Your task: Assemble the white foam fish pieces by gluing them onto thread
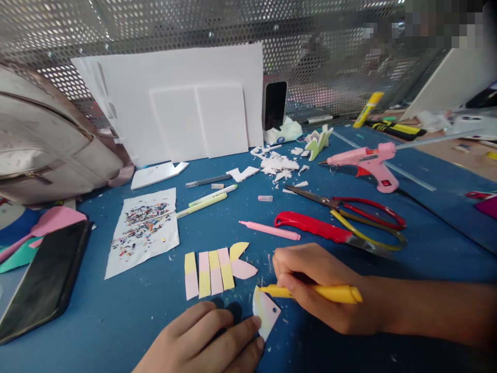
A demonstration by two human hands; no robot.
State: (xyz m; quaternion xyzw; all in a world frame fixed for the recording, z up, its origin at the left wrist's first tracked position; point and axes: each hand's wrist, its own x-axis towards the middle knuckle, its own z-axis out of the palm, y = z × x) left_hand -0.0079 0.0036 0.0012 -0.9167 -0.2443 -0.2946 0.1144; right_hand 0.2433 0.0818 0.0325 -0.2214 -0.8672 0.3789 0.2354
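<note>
My right hand [322, 285] grips a yellow marker [334, 293]. The marker's tip meets the top corner of a small fish-head-shaped foam piece [267, 317] coloured pale pink and yellow, with a dark eye dot near its right edge. Low in the view, my left hand [209, 336] has its index finger and thumb closed on that piece's lower left edge, keeping it on the blue table. Just above lie several pink-and-yellow strips [210, 272] and a tail-shaped piece [243, 263] in the same colours. A pink marker [269, 230] rests beyond them.
Scissors [349, 207], a red-handled knife [314, 225] and a pink glue gun [373, 163] lie right. White scraps [277, 165] and white boards [174, 109] are behind. Left are a paper with coloured bits [145, 228], a phone [46, 274] and a backpack [50, 140].
</note>
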